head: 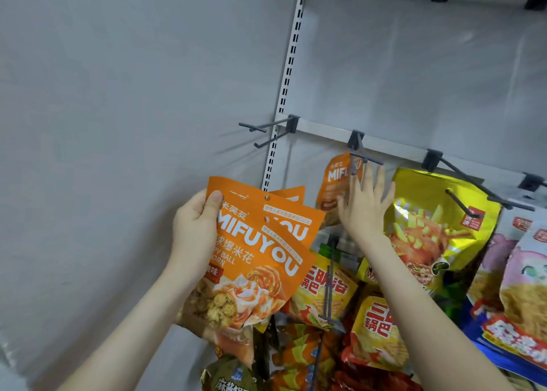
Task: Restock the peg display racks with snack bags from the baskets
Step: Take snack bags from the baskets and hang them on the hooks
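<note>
Partway | one hung bag (pixel 337 183) on peg (pixel 365 158) | right hand (pixel 365 210) fingers straight, spread against it, gripping nothing | left hand (pixel 195 227) clutches spare bags (pixel 254 260), 8 o'clock of peg | empty peg (pixel 266 127) at 10 o'clock, unfilled | baskets unseen

Plainly a shop, going by the white slotted upright (pixel 288 73) on the left, the cross rail (pixel 322 130) carrying dark peg hooks (pixel 267 123), and crowded rows of printed snack bags (pixel 429 227) hanging right and lower down.
</note>
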The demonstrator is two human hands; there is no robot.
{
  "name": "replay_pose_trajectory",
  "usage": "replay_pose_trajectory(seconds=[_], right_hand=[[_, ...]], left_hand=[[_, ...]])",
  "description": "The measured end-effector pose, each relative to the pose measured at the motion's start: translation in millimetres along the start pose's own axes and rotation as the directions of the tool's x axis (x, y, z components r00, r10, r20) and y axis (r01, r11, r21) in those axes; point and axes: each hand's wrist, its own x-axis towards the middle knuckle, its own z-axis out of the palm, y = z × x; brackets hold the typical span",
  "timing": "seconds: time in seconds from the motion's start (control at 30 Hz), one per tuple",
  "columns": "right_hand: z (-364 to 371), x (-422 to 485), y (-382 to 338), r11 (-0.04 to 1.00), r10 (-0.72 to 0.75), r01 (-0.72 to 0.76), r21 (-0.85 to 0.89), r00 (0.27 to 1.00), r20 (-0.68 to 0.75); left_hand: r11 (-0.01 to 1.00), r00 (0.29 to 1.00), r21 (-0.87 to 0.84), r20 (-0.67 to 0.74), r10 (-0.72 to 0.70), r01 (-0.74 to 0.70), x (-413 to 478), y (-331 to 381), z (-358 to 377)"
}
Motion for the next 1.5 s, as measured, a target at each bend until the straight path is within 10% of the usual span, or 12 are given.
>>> replay_pose_trajectory(seconds=[0.27,0.47,0.73,1.17,1.5], right_hand=[[-105.5,-44.3,-30.9,0.653,-0.055,-0.143,0.743,0.97,0.235],[-139.6,-46.1,-23.4,0.643,-0.387,-0.136,0.754,0.792,0.473],[-144.2,-62.9,-27.1,0.707,-0.466,-0.257,0.658,0.53,0.708],[-138.2,-97.0,-34.0,0.476,-0.356,-0.546,0.69,0.598,0.718],[-144.8,-102.9,-34.4,0.761,-0.316,-0.17,0.626,0.746,0.587]], left_hand=[[0.999,0.992,0.038,0.121,0.022,-0.027,-11.8,4.2,18.8],[0.997,0.971,0.046,0.235,0.042,-0.055,-29.1,6.7,27.4],[0.994,0.943,0.112,0.331,-0.023,-0.015,-57.9,6.3,23.0],[0.966,0.978,0.255,0.21,-0.012,-0.042,-80.5,-9.5,15.6],[0.971,0.972,0.235,0.234,-0.005,-0.052,-87.0,-7.3,19.6]])
